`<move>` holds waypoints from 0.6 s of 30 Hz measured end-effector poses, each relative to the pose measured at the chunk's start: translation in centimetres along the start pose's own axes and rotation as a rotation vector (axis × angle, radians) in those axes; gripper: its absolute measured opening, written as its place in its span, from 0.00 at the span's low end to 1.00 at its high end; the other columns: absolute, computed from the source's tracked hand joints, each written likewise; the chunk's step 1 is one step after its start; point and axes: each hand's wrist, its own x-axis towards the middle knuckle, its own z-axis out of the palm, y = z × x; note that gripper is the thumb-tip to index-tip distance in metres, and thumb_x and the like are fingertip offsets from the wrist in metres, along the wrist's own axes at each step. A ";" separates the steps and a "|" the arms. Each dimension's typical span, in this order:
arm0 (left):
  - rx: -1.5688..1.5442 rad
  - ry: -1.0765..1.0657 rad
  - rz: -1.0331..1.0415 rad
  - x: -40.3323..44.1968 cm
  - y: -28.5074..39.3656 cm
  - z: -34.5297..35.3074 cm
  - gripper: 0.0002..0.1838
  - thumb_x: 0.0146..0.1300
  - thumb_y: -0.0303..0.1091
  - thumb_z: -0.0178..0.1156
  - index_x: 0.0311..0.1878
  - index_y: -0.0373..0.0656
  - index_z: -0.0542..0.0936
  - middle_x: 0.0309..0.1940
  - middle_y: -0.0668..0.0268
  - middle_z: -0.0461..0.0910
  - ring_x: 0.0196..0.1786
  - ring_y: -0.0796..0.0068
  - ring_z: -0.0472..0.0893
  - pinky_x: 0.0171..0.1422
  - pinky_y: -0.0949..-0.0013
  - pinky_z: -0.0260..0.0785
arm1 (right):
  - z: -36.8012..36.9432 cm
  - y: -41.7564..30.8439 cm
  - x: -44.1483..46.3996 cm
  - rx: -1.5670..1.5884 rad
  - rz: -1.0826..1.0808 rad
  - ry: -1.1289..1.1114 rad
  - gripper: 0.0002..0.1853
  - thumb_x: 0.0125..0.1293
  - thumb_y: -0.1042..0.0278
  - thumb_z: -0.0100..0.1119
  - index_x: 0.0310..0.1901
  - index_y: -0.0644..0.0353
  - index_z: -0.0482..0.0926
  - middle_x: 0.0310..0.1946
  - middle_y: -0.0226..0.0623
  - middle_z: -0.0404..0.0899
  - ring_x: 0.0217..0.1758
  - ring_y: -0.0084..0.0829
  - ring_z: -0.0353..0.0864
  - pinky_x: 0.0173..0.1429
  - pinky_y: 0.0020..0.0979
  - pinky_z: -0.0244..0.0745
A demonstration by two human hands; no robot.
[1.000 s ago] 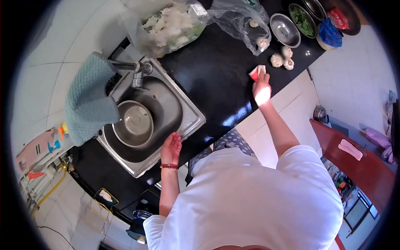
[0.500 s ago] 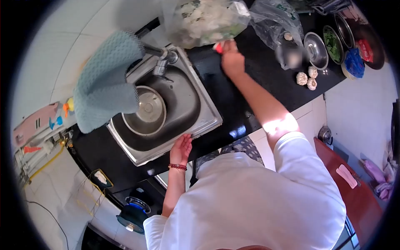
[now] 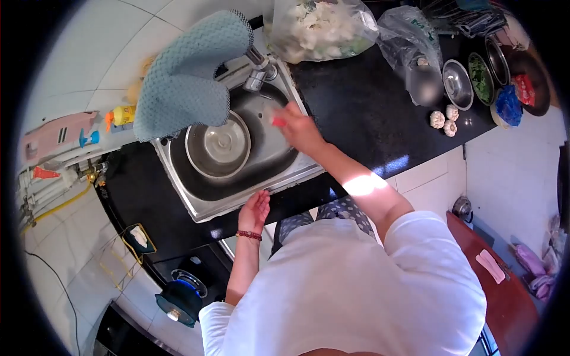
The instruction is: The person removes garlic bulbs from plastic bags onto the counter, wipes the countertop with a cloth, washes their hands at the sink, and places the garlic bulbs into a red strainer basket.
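My right hand (image 3: 301, 132) is over the right side of the steel sink (image 3: 200, 212), closed on a small red object (image 3: 278, 121). Motion blur and the fingers hide what kind of thing it is. Left of that hand, a round metal bowl (image 3: 218, 145) sits inside the basin. My left hand (image 3: 255, 212) is beside the sink's front edge, palm turned up, fingers loosely extended with nothing in them. A faucet (image 3: 258, 74) rises at the back of the sink, and a blue-green textured cloth (image 3: 184, 77) hangs in front of it.
On the black counter (image 3: 356, 98) stands a clear bag of pale leafy vegetables (image 3: 323, 29). Further right are another plastic bag (image 3: 409, 35), several garlic bulbs (image 3: 437, 120), a metal bowl (image 3: 457, 86) and a bowl of greens (image 3: 480, 77). A lit gas stove (image 3: 189, 285) is at lower left.
My right hand has moved from the counter by the vegetable bag, leftward and toward me, over the sink, with the red object still in it. My left hand stays near the sink edge.
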 end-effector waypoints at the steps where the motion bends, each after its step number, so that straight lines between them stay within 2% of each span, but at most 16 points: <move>1: 0.029 -0.012 0.025 0.1 0.0 0.3 0.12 0.69 0.38 0.58 0.50 0.41 0.79 0.47 0.65 0.83 0.46 0.75 0.82 0.47 0.74 0.75 | -0.9 -0.3 -0.4 0.060 0.024 0.173 0.20 0.61 0.71 0.55 0.57 0.55 0.75 0.45 0.47 0.72 0.43 0.50 0.79 0.48 0.45 0.75; 2: 0.061 -0.024 0.048 0.2 0.3 0.8 0.13 0.69 0.39 0.58 0.49 0.42 0.79 0.47 0.65 0.83 0.46 0.75 0.81 0.48 0.74 0.74 | -2.6 1.2 -0.5 0.029 0.067 0.227 0.18 0.62 0.69 0.55 0.55 0.57 0.76 0.43 0.46 0.71 0.44 0.49 0.76 0.49 0.43 0.73; 3: 0.092 -0.037 0.072 0.2 0.6 1.2 0.13 0.68 0.40 0.58 0.49 0.43 0.79 0.47 0.66 0.83 0.46 0.75 0.81 0.48 0.74 0.73 | -5.6 2.5 -0.5 -0.013 -0.095 0.338 0.17 0.63 0.69 0.54 0.54 0.58 0.77 0.41 0.47 0.71 0.43 0.48 0.74 0.49 0.41 0.72; 5: 0.099 -0.041 0.068 0.2 1.0 1.8 0.13 0.68 0.40 0.58 0.49 0.42 0.79 0.47 0.66 0.82 0.46 0.75 0.81 0.49 0.74 0.73 | -11.2 4.4 -1.4 -0.293 0.160 0.407 0.15 0.65 0.68 0.54 0.53 0.58 0.76 0.40 0.47 0.71 0.43 0.51 0.74 0.49 0.44 0.73; 6: 0.096 -0.041 0.067 0.2 1.1 1.8 0.13 0.68 0.40 0.58 0.49 0.42 0.79 0.47 0.66 0.82 0.46 0.75 0.81 0.49 0.74 0.73 | -13.6 6.3 -2.2 -0.476 0.198 0.432 0.17 0.64 0.70 0.55 0.55 0.55 0.75 0.41 0.45 0.71 0.42 0.52 0.77 0.45 0.46 0.75; 7: 0.086 -0.048 0.072 0.1 0.9 1.6 0.13 0.68 0.40 0.58 0.49 0.42 0.79 0.46 0.66 0.82 0.46 0.75 0.81 0.48 0.74 0.73 | -14.8 8.5 -3.3 -0.593 0.345 0.512 0.17 0.62 0.71 0.57 0.54 0.53 0.76 0.41 0.43 0.71 0.40 0.52 0.79 0.42 0.48 0.76; 8: 0.079 -0.051 0.076 -0.1 0.7 1.3 0.13 0.69 0.40 0.58 0.49 0.42 0.79 0.46 0.66 0.82 0.46 0.75 0.81 0.48 0.74 0.74 | -15.1 9.8 -4.1 -0.635 0.580 0.493 0.20 0.62 0.72 0.56 0.57 0.49 0.73 0.45 0.44 0.70 0.39 0.53 0.81 0.41 0.49 0.78; 10: 0.049 -0.038 0.060 -0.2 0.3 0.1 0.13 0.69 0.38 0.58 0.50 0.41 0.79 0.47 0.65 0.83 0.45 0.75 0.82 0.47 0.73 0.75 | -11.6 12.2 -4.7 -0.734 0.710 0.414 0.25 0.63 0.72 0.54 0.62 0.47 0.67 0.49 0.45 0.68 0.39 0.54 0.81 0.41 0.49 0.79; 11: 0.024 -0.024 0.042 0.0 -0.1 -1.0 0.13 0.69 0.38 0.58 0.50 0.41 0.79 0.47 0.64 0.83 0.46 0.75 0.82 0.47 0.73 0.76 | -9.4 10.2 -3.5 -0.774 0.751 0.324 0.29 0.64 0.72 0.52 0.67 0.46 0.62 0.53 0.47 0.65 0.39 0.54 0.82 0.41 0.47 0.81; 12: 0.000 -0.009 0.025 0.0 -0.4 -1.9 0.13 0.69 0.37 0.58 0.51 0.41 0.79 0.47 0.64 0.83 0.46 0.75 0.82 0.46 0.72 0.76 | -6.6 10.0 -2.8 -0.773 0.661 0.342 0.28 0.64 0.73 0.51 0.67 0.48 0.62 0.52 0.47 0.66 0.38 0.50 0.83 0.38 0.44 0.82; 13: -0.003 -0.003 0.025 -0.2 -0.6 -2.5 0.12 0.69 0.37 0.58 0.50 0.41 0.79 0.47 0.63 0.83 0.46 0.75 0.82 0.47 0.72 0.77 | -3.9 8.3 -1.7 -0.843 0.640 0.246 0.29 0.64 0.73 0.51 0.68 0.49 0.62 0.54 0.48 0.66 0.37 0.47 0.84 0.36 0.41 0.83; 14: -0.006 -0.002 0.028 -0.3 -0.8 -2.9 0.12 0.69 0.37 0.58 0.50 0.40 0.79 0.47 0.63 0.83 0.46 0.75 0.82 0.47 0.72 0.77 | -1.1 7.2 -1.4 -0.848 0.490 0.183 0.30 0.63 0.72 0.51 0.68 0.50 0.62 0.55 0.49 0.66 0.36 0.44 0.84 0.34 0.41 0.83; 15: -0.012 -0.003 0.033 -0.4 -0.9 -3.1 0.12 0.69 0.36 0.58 0.50 0.40 0.79 0.47 0.63 0.83 0.46 0.75 0.82 0.47 0.72 0.77 | 1.0 5.3 -1.0 -0.675 0.455 0.048 0.29 0.63 0.72 0.51 0.68 0.50 0.63 0.56 0.51 0.65 0.36 0.46 0.83 0.38 0.43 0.82; 16: -0.015 0.004 0.043 -0.8 -1.0 -3.0 0.13 0.69 0.36 0.58 0.50 0.40 0.79 0.47 0.63 0.83 0.45 0.75 0.82 0.46 0.73 0.77 | 2.7 3.3 -0.2 -0.617 0.409 0.124 0.27 0.61 0.74 0.52 0.65 0.53 0.68 0.52 0.49 0.68 0.40 0.49 0.83 0.43 0.46 0.80; 18: -0.020 0.022 0.064 -1.7 -0.8 -2.6 0.13 0.69 0.36 0.58 0.50 0.39 0.79 0.46 0.63 0.83 0.44 0.74 0.83 0.45 0.74 0.77 | 1.6 5.1 0.2 -0.352 0.421 0.225 0.23 0.60 0.76 0.54 0.59 0.57 0.73 0.47 0.45 0.74 0.42 0.41 0.84 0.47 0.41 0.78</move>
